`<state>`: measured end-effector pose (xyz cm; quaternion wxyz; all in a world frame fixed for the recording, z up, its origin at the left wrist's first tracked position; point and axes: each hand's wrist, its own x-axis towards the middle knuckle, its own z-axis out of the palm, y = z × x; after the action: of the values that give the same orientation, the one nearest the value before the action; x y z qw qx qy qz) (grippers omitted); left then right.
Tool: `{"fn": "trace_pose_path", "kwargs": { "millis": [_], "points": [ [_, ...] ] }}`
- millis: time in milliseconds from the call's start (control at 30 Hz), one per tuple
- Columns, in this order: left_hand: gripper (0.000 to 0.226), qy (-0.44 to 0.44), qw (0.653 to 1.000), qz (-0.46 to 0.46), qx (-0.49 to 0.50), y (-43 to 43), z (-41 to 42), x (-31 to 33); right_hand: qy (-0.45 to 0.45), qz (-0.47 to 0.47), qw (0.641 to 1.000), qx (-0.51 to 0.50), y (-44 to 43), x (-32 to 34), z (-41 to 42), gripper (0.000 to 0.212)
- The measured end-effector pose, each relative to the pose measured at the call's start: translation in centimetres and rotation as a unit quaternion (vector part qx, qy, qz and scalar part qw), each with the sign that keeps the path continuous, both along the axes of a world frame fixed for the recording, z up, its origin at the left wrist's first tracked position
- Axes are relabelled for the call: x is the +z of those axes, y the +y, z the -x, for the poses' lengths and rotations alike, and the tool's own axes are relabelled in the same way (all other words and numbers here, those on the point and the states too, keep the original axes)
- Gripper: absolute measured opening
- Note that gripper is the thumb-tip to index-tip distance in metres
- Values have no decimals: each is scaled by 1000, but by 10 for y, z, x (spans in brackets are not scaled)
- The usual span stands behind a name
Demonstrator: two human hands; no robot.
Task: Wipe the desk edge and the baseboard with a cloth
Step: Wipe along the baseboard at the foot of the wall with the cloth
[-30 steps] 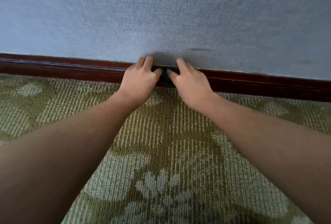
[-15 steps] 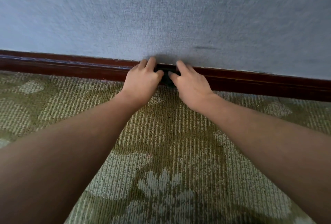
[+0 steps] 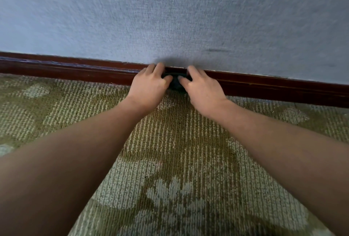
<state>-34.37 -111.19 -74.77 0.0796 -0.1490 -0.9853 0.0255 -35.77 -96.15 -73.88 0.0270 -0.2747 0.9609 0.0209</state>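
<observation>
A dark red wooden baseboard [image 3: 75,70] runs along the foot of a grey-blue wall. Both hands press a small dark cloth [image 3: 175,83] against it near the middle of the view. My left hand [image 3: 149,88] grips the cloth's left side with curled fingers, thumb on its front. My right hand [image 3: 203,89] grips its right side the same way. Most of the cloth is hidden behind the fingers. The desk edge is not in view.
Green-beige patterned carpet [image 3: 170,160] covers the floor up to the baseboard. The textured wall [image 3: 170,18] fills the upper half and bears a short dark mark [image 3: 217,50] to the right of the hands.
Both hands have stayed together on the cloth at the baseboard and shifted slightly, with little clear sideways travel; the view has moved a little.
</observation>
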Motion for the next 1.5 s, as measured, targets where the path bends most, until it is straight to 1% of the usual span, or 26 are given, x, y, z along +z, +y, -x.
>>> {"fn": "trace_pose_path", "kwargs": {
  "millis": [67,233,433,600,833,967,1133,1333,1500],
  "points": [
    [24,13,1000,-10,-6,-1,3,1,4,2,1000,2,-1,0,2,50],
    [26,2,1000,-17,-3,0,5,-3,10,-6,1000,4,-4,-4,3,48],
    [16,33,998,-25,-36,-2,3,-6,-3,21,1000,1,-2,-7,1,46],
    [17,39,998,-29,-51,-2,3,-6,-7,25,1000,7,1,-8,0,47],
    [16,34,999,-6,-35,0,1,-13,-14,-5,1000,-2,-4,-17,-2,44],
    [24,36,998,21,-43,1,1,-17,-1,-15,1000,6,-5,-22,-1,45],
    [29,20,998,45,-50,2,2,-24,2,-19,1000,23,-5,-25,0,42],
    [39,-10,997,56,-48,1,4,-29,-28,-21,999,14,-9,-32,1,42],
    [32,-23,998,49,-39,-1,0,-27,-60,-6,998,-10,-11,-31,0,41]
  ]
}}
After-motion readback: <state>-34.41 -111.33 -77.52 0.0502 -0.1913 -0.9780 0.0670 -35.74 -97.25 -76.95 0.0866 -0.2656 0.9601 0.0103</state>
